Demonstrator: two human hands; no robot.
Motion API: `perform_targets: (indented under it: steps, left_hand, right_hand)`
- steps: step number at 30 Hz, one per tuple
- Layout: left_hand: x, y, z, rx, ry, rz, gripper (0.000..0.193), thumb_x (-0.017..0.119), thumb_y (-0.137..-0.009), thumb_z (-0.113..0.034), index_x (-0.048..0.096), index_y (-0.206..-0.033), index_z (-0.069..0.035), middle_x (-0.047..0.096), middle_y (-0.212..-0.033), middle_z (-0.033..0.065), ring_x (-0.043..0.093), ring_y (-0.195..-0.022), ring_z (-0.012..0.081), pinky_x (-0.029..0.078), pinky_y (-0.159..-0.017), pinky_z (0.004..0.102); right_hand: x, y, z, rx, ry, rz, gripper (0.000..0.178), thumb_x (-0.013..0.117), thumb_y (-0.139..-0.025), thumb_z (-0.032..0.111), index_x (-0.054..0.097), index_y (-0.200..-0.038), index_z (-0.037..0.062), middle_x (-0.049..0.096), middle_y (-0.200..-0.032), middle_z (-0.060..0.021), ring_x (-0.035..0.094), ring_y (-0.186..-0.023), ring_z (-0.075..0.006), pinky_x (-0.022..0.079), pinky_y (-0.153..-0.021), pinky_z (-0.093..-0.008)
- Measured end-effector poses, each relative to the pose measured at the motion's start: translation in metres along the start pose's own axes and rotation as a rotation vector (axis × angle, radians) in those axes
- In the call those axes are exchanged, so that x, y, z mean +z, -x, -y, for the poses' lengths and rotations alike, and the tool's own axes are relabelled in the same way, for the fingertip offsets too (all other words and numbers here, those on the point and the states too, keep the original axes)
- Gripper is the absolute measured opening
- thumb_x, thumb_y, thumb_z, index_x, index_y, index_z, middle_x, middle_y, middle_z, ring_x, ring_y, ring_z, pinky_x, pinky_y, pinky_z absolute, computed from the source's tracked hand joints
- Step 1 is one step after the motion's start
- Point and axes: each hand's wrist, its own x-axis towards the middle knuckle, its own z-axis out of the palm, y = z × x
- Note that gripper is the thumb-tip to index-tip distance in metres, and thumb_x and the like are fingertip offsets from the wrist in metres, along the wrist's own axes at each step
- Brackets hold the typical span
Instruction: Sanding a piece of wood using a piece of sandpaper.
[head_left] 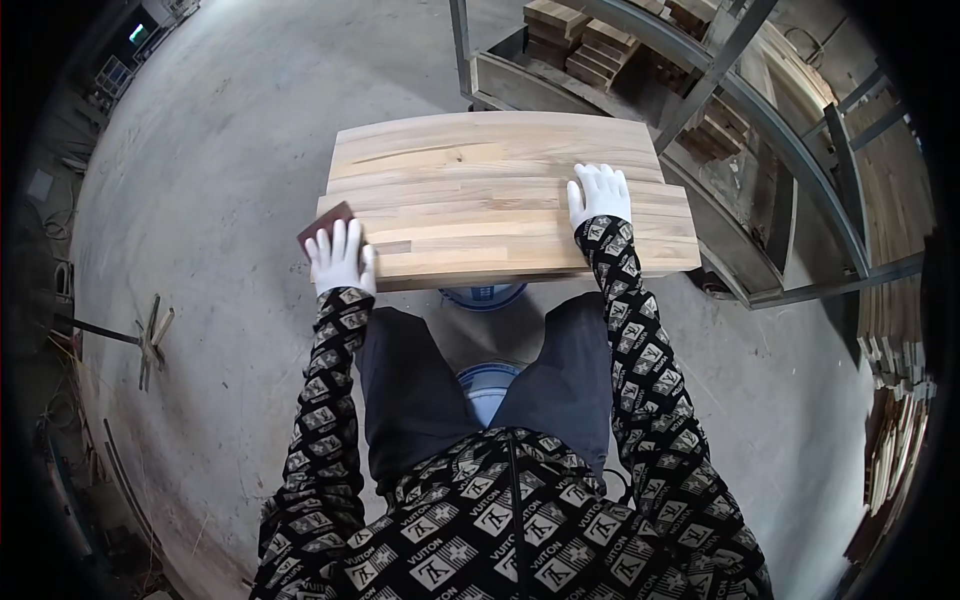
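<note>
Two pale, strip-laminated wooden panels lie in front of me, the nearer panel against or partly over the farther panel; which of the two, I cannot tell. At the left end of the nearer one, my left hand, in a white glove, holds a reddish-brown sheet of sandpaper under its fingers. Part of that sheet sticks out past the panel's edge. My right hand, also white-gloved, rests flat on the wood toward the right end, fingers stretched out and holding nothing.
A blue bucket shows beneath the panels, and another blue bucket is between my legs. To the right stands a metal-framed rack with wood pieces. A metal stand is on the concrete floor at left.
</note>
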Motion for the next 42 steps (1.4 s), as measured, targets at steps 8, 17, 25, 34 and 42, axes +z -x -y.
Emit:
perform_targets:
  steps: [8, 17, 25, 34, 42]
  left_hand:
    - [-0.005, -0.02, -0.08, -0.029, 0.085, -0.139, 0.053, 0.061, -0.091, -0.031, 0.055, -0.139, -0.01, 0.054, -0.139, 0.0204, 0.046, -0.13, 0.0469, 0.025, -0.117, 0.0619]
    - [-0.044, -0.009, -0.188, 0.367, 0.56, -0.031, 0.053, 0.063, -0.089, -0.026, 0.055, -0.138, -0.009, 0.051, -0.141, 0.0201, 0.043, -0.132, 0.0465, 0.025, -0.118, 0.0622]
    - [-0.007, 0.011, -0.021, -0.045, 0.029, -0.077, 0.053, 0.061, -0.092, -0.031, 0.055, -0.142, -0.013, 0.053, -0.143, 0.0164, 0.044, -0.133, 0.0438, 0.022, -0.119, 0.0607]
    - [-0.01, -0.028, -0.11, -0.003, 0.15, -0.108, 0.052, 0.063, -0.09, -0.031, 0.058, -0.136, -0.009, 0.055, -0.139, 0.0194, 0.047, -0.126, 0.0464, 0.027, -0.115, 0.063]
    - [-0.04, -0.02, -0.191, 0.387, 0.559, -0.06, 0.052, 0.064, -0.088, -0.031, 0.057, -0.135, -0.008, 0.053, -0.138, 0.0203, 0.044, -0.131, 0.0464, 0.025, -0.119, 0.0627]
  right_hand:
    - [-0.001, 0.001, -0.001, -0.014, 0.024, 0.011, 0.036, 0.062, -0.095, 0.029, 0.066, -0.124, 0.0078, 0.066, -0.124, -0.0142, 0.054, -0.126, -0.0352, 0.033, -0.116, -0.0495]
    - [-0.005, 0.0, 0.002, -0.035, 0.028, 0.015, 0.033, 0.063, -0.095, 0.024, 0.065, -0.124, 0.0089, 0.066, -0.125, -0.0123, 0.055, -0.124, -0.0341, 0.036, -0.113, -0.0483]
    - [-0.003, 0.0, 0.0, -0.02, 0.007, -0.005, 0.034, 0.063, -0.095, 0.026, 0.065, -0.125, 0.0085, 0.066, -0.124, -0.0127, 0.054, -0.125, -0.0344, 0.036, -0.113, -0.0486]
    - [-0.005, 0.001, -0.001, -0.007, 0.025, 0.026, 0.035, 0.062, -0.095, 0.026, 0.065, -0.125, 0.0082, 0.066, -0.124, -0.0126, 0.054, -0.124, -0.0342, 0.035, -0.114, -0.0485]
    - [-0.004, 0.001, 0.003, -0.018, 0.025, 0.017, 0.034, 0.062, -0.096, 0.025, 0.064, -0.125, 0.0085, 0.065, -0.125, -0.0123, 0.054, -0.125, -0.034, 0.035, -0.114, -0.0485]
